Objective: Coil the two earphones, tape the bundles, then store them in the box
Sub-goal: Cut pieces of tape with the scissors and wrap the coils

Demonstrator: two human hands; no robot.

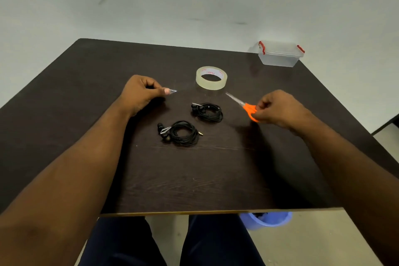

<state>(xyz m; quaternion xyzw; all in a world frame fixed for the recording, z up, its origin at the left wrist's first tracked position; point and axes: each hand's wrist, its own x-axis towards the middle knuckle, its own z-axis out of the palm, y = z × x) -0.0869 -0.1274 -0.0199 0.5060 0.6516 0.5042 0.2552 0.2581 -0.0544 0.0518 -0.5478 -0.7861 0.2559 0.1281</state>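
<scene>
Tape strip (172, 91) pinched in your left hand (141, 93); right hand (278, 108) grips scissors (246, 106). Untaped-looking far coil (207, 112) lies right of left fingers (166, 90), mid-counter.

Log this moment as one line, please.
left hand: pinches tape strip | right hand: grips scissors | both earphones coiled | box shut

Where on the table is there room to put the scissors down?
Bare table lies between the near earphone coil and the front edge, and along the far left. It is crowded in the middle, around the tape roll and far coil.
</scene>
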